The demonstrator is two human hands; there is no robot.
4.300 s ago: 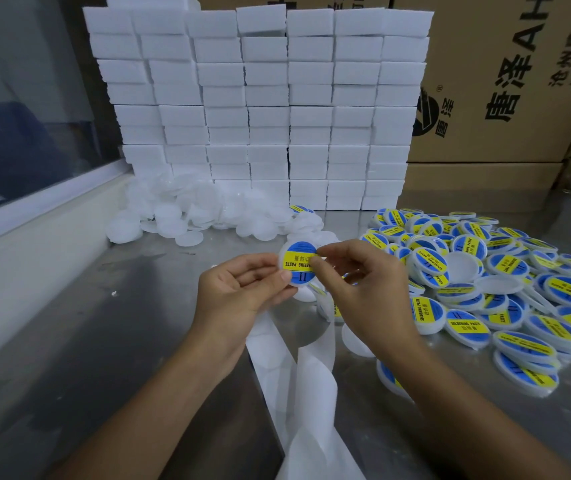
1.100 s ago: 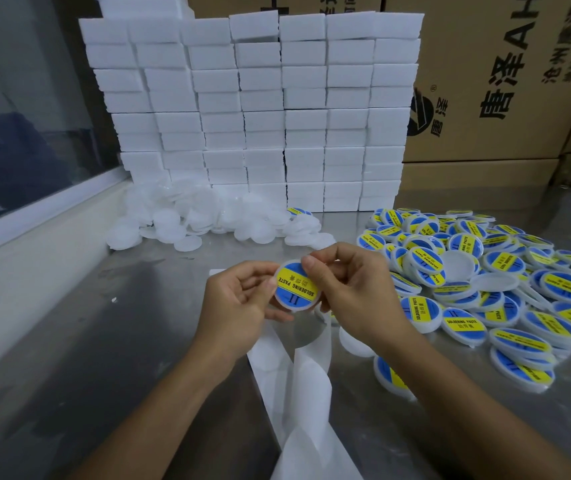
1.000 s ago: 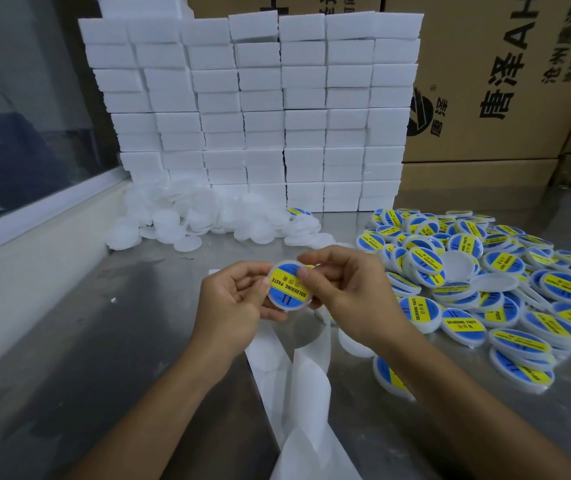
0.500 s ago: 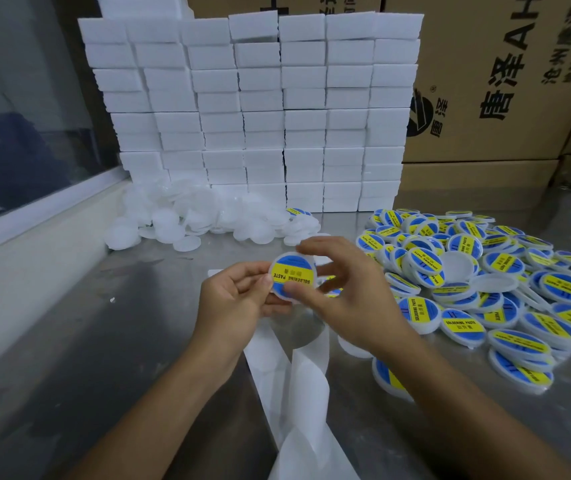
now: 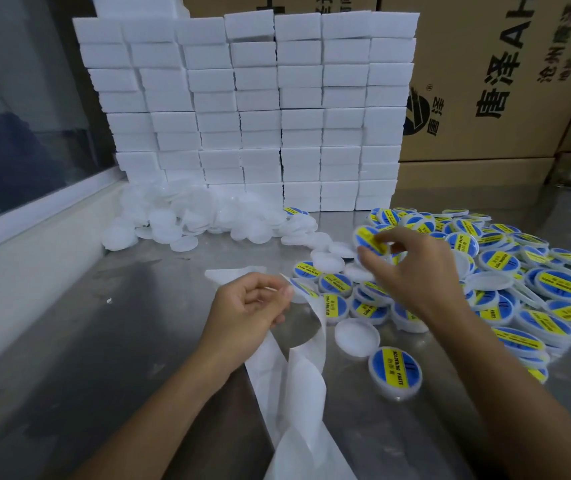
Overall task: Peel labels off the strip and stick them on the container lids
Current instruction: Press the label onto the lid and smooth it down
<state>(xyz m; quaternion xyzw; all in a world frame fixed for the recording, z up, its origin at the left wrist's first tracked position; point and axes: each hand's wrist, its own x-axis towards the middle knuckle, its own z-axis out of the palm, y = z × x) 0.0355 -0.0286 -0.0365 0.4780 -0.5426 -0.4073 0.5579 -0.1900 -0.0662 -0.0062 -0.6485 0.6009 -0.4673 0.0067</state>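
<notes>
Seemingly between two labels, the person's right hand [image 5: 412, 268] reached forward and to the right, over the near edge of a heap of round white plastic lids with blue-and-yellow labels [image 5: 519, 271]. Its thumb and fingertips pinched one labelled lid [image 5: 369, 239] by the rim, tilted, just above the heap; it looked ready to be dropped there, though that is a judgement.

The left hand [image 5: 253, 308] sat nearer the body and to the left, low over the grey metal table [image 5: 86, 358]. Its fingers were curled and gripped the long white paper backing strip [image 5: 294, 375], which ran from the hand back toward the person, its long axis roughly front to back, folded into a loop. Whether any unpeeled label remained near the fingers could not be told.

A pile of unlabelled round white lids [image 5: 208, 220] lay beyond the left hand, further back and slightly left, against a wall of stacked white foam blocks [image 5: 260, 116]. So the next bare lid was nearer the left hand, while the strip's held end lay between the two hands. Brown cardboard cartons with black printing [image 5: 502, 81] stood behind the labelled heap.
</notes>
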